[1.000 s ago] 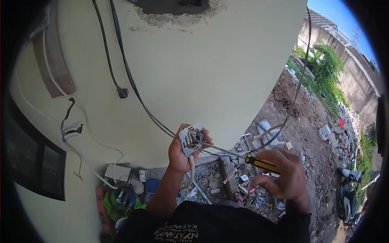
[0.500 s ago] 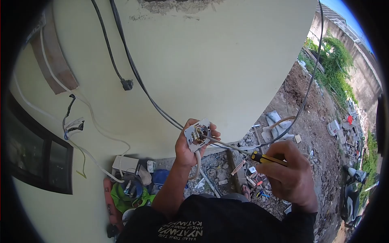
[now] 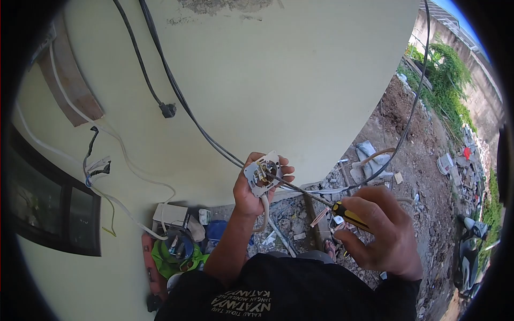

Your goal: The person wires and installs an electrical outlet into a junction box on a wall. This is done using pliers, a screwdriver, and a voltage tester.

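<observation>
My left hand [image 3: 250, 195] is wrapped round the socket mechanism [image 3: 262, 174], a metal-framed electrical fitting with its inner parts facing me. A pale cable [image 3: 265, 213] hangs from its lower edge. My right hand [image 3: 381, 230] holds the yellow and black handle of a screwdriver [image 3: 350, 216] between fingers, with the thumb lowered. The long shaft reaches left to the fitting, and its tip is at the inner parts; exactly what it touches is too small to tell.
Black cables [image 3: 184, 104] run down the pale wall [image 3: 278, 80], beside a hanging black plug [image 3: 168, 110]. Loose white wires [image 3: 120, 142] hang at left near a dark window [image 3: 56, 206]. Below lie a green bag [image 3: 174, 257], a box [image 3: 170, 214] and rubble. A motorbike [image 3: 468, 257] stands at far right.
My right hand's grip has changed: the thumb has dropped from the handle and the fingers have shifted along it. The view has shifted slightly.
</observation>
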Available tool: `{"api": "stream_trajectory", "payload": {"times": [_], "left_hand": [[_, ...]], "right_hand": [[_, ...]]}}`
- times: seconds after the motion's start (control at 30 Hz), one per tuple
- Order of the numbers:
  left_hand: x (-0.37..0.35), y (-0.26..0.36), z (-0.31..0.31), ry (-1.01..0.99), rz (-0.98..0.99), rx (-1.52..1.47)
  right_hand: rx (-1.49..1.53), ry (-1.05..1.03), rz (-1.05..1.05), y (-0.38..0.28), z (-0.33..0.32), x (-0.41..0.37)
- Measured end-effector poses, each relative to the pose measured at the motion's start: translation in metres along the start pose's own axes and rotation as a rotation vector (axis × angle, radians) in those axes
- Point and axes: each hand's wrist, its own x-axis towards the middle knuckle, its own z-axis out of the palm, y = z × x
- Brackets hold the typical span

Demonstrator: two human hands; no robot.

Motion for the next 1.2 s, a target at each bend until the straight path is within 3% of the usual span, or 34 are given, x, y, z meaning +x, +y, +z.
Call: {"api": "stream_trajectory", "payload": {"times": [0.03,0.07,0.17,0.23,0.53,1.2], "left_hand": [[0.001,0.0,0.0,-0.007,0.007,0.003],[0.001,0.0,-0.001,-0.015,0.013,0.006],[0.0,-0.001,-0.002,-0.001,0.018,0.019],[0.0,-0.001,0.003,-0.012,0.013,-0.01],[-0.002,-0.003,0.004,-0.015,0.017,-0.165],[0.0,-0.002,0.009,-0.038,0.069,-0.062]], "right_hand": [[-0.01,-0.014,0.142,-0.003,0.0,-0.001],[-0.008,-0.013,0.143,-0.002,0.0,-0.003],[-0.031,-0.062,0.09,0.009,0.003,-0.006],[-0.066,0.033,-0.132,0.014,0.005,-0.004],[0.009,0.172,-0.099,0.007,0.005,-0.01],[0.043,0.115,-0.105,0.01,0.016,-0.01]]}}
